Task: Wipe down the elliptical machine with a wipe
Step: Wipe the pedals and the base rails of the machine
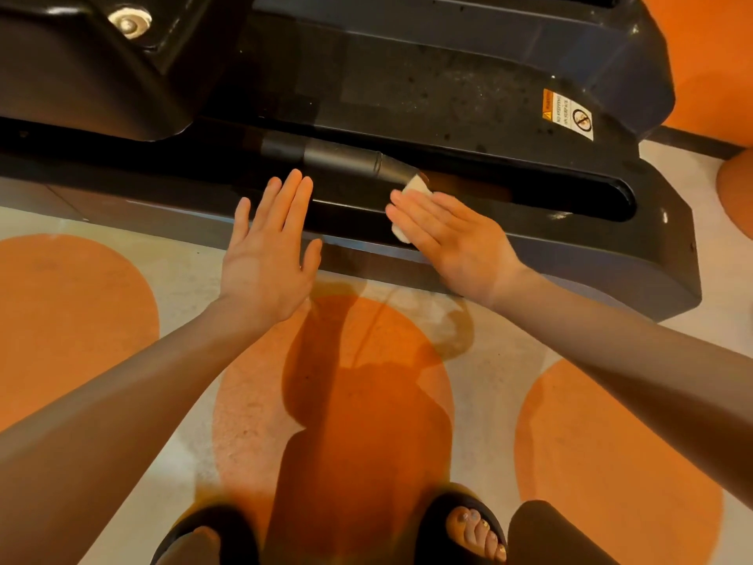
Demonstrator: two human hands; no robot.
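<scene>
The black base of the elliptical machine [468, 99] fills the top of the view, with a grey tube [342, 157] lying in its side rail. My right hand [452, 238] lies flat, fingers together, pressing a white wipe [409, 197] onto the rail edge just below the tube's end. The wipe shows only at my fingertips and under my palm's edge. My left hand [271, 254] hovers flat with fingers spread over the floor beside the rail, left of the wipe, holding nothing.
A yellow and white warning sticker [568, 115] sits on the machine's right end. The floor [163, 360] is pale with large orange circles. My two feet in black sandals [460, 528] stand at the bottom edge. An orange wall [709, 55] rises at top right.
</scene>
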